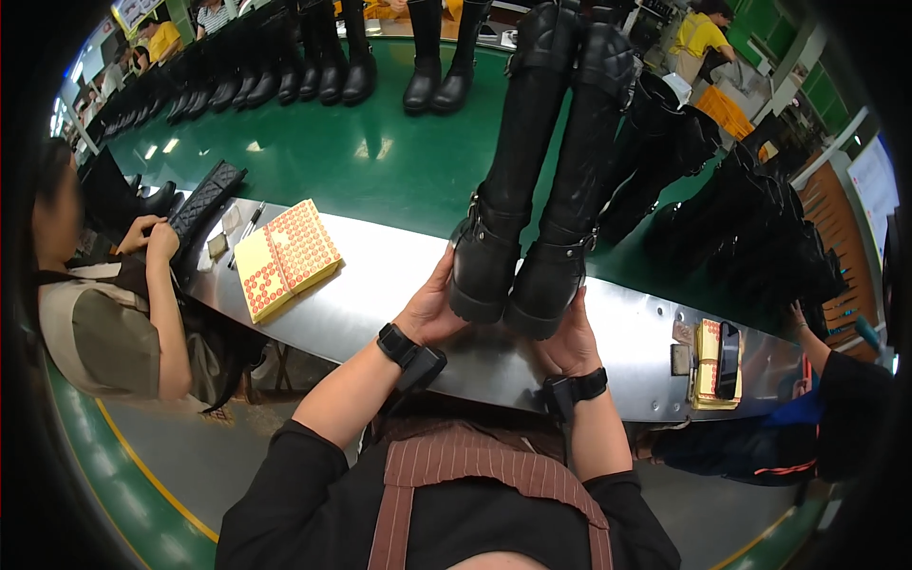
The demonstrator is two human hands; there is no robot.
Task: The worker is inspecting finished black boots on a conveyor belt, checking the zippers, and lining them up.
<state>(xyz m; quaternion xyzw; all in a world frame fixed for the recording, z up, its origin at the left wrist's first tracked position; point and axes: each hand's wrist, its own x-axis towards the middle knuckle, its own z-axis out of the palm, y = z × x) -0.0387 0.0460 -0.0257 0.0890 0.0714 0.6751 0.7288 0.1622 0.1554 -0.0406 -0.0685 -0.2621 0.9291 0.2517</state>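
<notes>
Two tall black boots stand side by side in front of me, toes toward me, with buckled ankle straps and quilted tops. My left hand grips the left boot's foot from its outer side, thumb along the upper near the heel. Around the outer side of the right boot my right hand is closed, its thumb up beside the foot and its fingers partly hidden under the sole. The soles are at or just above the metal edge of the bench; contact is hard to tell.
A pad of yellow sheets with red round stickers lies left; a phone rests on another sticker pad at right. Black boots line the green belt; more stand right. A co-worker handles a quilted black piece.
</notes>
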